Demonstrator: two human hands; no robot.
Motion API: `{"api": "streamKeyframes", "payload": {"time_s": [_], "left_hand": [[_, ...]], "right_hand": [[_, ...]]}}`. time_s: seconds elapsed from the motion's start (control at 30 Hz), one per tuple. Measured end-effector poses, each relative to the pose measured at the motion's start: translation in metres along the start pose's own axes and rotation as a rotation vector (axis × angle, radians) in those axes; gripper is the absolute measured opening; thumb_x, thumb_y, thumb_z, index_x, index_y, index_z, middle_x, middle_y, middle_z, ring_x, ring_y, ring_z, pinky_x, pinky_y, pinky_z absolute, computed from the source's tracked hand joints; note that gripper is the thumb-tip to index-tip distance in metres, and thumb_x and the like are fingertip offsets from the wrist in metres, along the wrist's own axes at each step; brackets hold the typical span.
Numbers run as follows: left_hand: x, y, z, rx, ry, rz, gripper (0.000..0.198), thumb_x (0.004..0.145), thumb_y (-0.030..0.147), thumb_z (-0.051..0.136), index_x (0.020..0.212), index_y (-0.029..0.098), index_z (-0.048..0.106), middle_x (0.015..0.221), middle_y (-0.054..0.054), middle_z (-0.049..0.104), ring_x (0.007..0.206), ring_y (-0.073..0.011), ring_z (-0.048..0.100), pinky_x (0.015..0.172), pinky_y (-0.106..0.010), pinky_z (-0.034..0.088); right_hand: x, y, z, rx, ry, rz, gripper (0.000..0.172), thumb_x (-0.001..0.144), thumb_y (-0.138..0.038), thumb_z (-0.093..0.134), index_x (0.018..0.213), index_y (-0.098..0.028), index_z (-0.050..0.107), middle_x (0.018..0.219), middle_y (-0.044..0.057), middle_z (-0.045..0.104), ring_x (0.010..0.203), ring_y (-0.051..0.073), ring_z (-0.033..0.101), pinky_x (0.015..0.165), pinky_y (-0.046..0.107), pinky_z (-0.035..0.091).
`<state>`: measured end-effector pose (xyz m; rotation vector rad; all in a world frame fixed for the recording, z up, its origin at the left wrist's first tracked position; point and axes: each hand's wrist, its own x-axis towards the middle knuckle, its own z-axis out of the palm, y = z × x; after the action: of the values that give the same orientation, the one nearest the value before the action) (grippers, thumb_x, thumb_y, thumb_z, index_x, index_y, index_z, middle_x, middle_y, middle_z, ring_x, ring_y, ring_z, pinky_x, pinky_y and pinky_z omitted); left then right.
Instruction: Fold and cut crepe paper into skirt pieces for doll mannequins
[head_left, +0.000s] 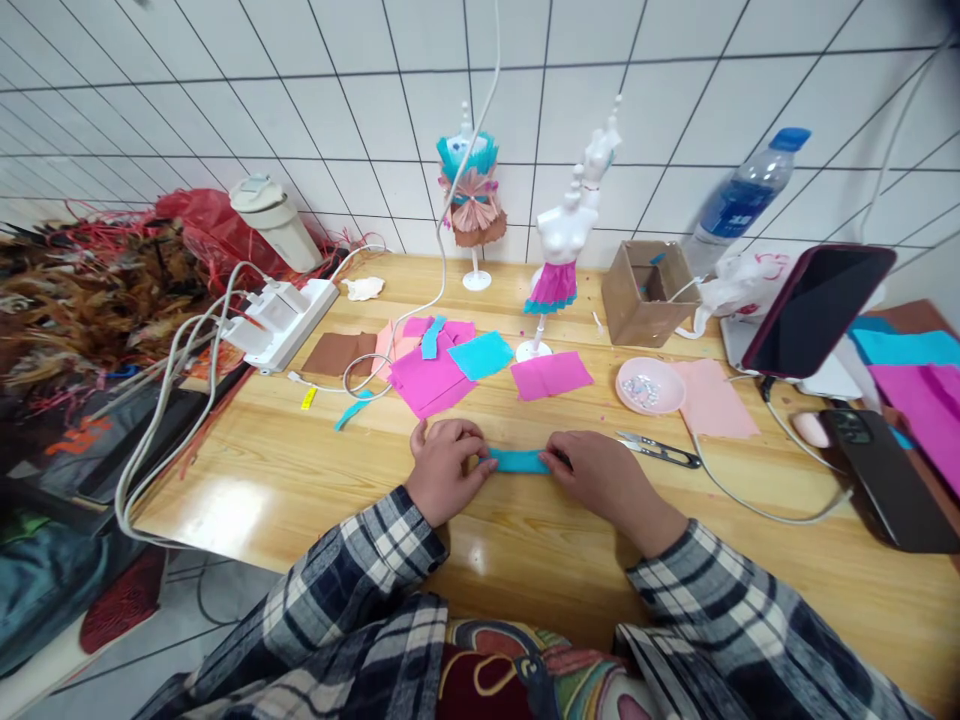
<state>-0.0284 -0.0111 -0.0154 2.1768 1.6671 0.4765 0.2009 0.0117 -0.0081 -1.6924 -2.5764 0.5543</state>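
A narrow blue strip [519, 461] lies stretched level between my two hands, low over the wooden table. My left hand [448, 468] pinches its left end between thumb and fingers. At the right end, my right hand [600, 478] has its fingers closed on the same strip. Beyond my hands lie magenta sheets [431, 385], a blue sheet [481, 355] and a separate magenta piece [551, 376]. Black thread snips [660, 450] rest to the right of my right hand. A small white mannequin [566, 235] in a magenta skirt with blue trim stands behind the sheets.
A dressed mannequin [472, 195] stands by the tiled wall. At the right are a pink bowl of beads [649, 386], a cardboard box [637, 310], a bottle [750, 195] and phones [889, 480]. A power strip [289, 325] and white cables lie left.
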Motion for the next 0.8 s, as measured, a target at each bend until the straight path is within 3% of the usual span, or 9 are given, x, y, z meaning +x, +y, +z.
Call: {"api": "streamKeyframes", "payload": {"time_s": [0.2, 0.6, 0.7, 0.8], "left_hand": [[0.005, 0.001, 0.002, 0.069, 0.046, -0.016, 0.018, 0.080, 0.039, 0.062, 0.077, 0.022, 0.064, 0.096, -0.002, 0.061, 0.101, -0.0227, 0.051, 0.102, -0.052, 0.019], [0.013, -0.002, -0.002, 0.139, 0.062, -0.077, 0.028, 0.076, 0.046, 0.065, 0.066, 0.021, 0.060, 0.089, -0.002, 0.060, 0.095, -0.0232, 0.051, 0.098, -0.053, 0.026], [0.009, 0.003, -0.002, 0.154, 0.124, -0.032, 0.024, 0.080, 0.045, 0.061, 0.086, 0.022, 0.065, 0.096, -0.005, 0.062, 0.098, -0.0247, 0.052, 0.098, -0.050, 0.031], [-0.005, 0.017, 0.006, 0.173, 0.142, 0.236, 0.036, 0.090, 0.035, 0.046, 0.122, 0.020, 0.056, 0.119, -0.010, 0.060, 0.114, -0.0247, 0.050, 0.104, -0.043, 0.032]], "right_hand": [[0.004, 0.000, -0.001, 0.023, -0.044, 0.049, 0.020, 0.091, -0.035, 0.047, 0.084, -0.023, 0.061, 0.082, 0.001, 0.068, 0.073, 0.016, 0.060, 0.058, 0.026, 0.028], [0.007, 0.000, 0.001, 0.035, -0.011, 0.086, 0.021, 0.092, -0.037, 0.047, 0.081, -0.023, 0.059, 0.078, 0.000, 0.069, 0.071, 0.016, 0.061, 0.056, 0.026, 0.025], [0.006, -0.002, 0.000, 0.029, -0.006, 0.085, 0.022, 0.092, -0.037, 0.046, 0.081, -0.023, 0.058, 0.078, 0.000, 0.069, 0.071, 0.017, 0.061, 0.056, 0.026, 0.026], [0.005, -0.003, 0.000, 0.013, -0.002, 0.067, 0.023, 0.093, -0.037, 0.045, 0.082, -0.022, 0.058, 0.079, 0.002, 0.069, 0.072, 0.017, 0.062, 0.058, 0.027, 0.028]]}}
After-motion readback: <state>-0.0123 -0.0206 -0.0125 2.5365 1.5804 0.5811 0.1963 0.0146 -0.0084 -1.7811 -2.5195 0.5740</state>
